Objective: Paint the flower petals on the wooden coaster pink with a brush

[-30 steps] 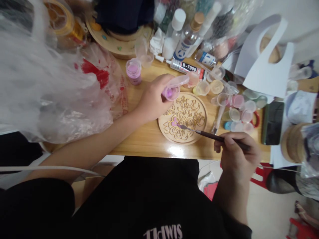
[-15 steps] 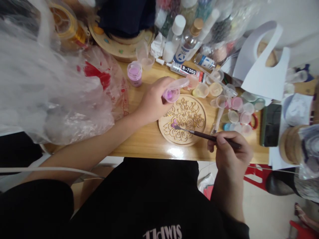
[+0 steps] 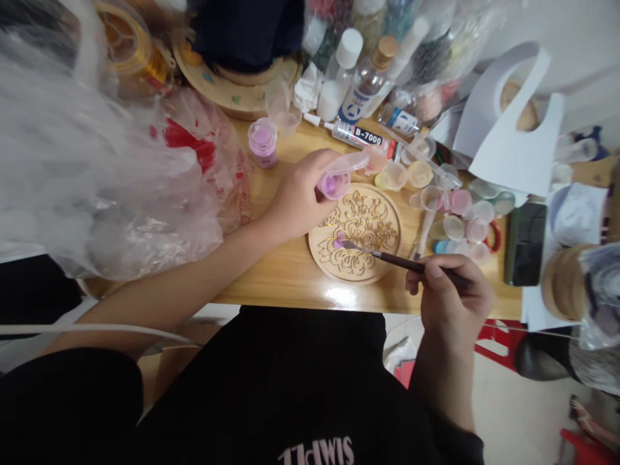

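One wooden table bears a round patterned board. From it, the right hand at four o'clock and left hand at ten curl their fingers closed around, respectively, a dark-handled spatula and an open cup; the blade meets a purple patch toward nine.

To my left I note a plastic bag, red print on it. Ahead of me: dark blue cloth over a round wooden board, crumpled tissue, a B-7000 tube lying before a clear bottle. To my right, white paper, a dark phone.
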### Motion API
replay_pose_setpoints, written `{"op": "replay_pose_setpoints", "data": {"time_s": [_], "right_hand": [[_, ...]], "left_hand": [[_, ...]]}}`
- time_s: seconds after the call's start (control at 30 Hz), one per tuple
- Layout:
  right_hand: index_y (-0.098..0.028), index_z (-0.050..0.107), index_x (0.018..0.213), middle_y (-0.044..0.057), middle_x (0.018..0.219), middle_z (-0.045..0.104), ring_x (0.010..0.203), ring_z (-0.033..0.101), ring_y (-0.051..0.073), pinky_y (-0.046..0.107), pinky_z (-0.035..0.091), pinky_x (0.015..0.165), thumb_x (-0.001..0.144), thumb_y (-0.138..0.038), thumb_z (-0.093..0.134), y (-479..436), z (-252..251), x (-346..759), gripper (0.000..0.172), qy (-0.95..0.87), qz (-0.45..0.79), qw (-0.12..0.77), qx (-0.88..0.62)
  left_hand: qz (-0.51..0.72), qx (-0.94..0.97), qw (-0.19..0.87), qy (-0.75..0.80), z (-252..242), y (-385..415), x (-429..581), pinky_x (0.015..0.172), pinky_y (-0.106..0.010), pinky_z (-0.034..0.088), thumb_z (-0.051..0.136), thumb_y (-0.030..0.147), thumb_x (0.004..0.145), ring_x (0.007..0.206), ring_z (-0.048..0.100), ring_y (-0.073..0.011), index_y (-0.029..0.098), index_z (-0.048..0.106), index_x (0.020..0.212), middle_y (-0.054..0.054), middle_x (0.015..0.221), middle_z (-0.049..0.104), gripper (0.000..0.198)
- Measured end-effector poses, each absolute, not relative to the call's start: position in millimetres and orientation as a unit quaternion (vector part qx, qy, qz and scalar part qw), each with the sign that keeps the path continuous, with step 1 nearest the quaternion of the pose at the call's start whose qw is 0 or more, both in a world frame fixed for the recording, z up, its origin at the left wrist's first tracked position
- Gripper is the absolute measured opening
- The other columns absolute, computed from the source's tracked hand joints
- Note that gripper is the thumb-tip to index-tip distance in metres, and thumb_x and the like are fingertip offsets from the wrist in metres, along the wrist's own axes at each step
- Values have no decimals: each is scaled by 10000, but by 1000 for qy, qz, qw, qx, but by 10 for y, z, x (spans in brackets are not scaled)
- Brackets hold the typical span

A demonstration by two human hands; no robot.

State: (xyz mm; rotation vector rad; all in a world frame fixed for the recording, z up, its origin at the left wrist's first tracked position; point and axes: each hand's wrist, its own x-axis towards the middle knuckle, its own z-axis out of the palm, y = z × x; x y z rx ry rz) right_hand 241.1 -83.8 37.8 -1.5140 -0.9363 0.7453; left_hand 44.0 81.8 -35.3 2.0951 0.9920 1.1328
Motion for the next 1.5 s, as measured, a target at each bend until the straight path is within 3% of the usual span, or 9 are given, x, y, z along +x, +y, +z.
{"op": "replay_pose_setpoints", "data": {"time_s": [0.47,1.5], "right_hand": [[-201,719,752,-41,570,658,453,604,120,242,475,432,808,-287,829,-849,400,2406,150,-390,299,567,-661],[-203,723,758,-35,582,657,464,614,126,250,478,433,818,-293,819,-861,401,2416,145,-390,292,561,-669]], "left_hand": [[398,780,299,378,-324,809,439,923,-402,596,656,148,871,1026,699,-236,204,610,1100,-21,994,671,240],[427,775,298,357,-334,813,432,825,-356,586,656,127,840,909,699,-204,206,606,1066,-35,990,706,244]]}}
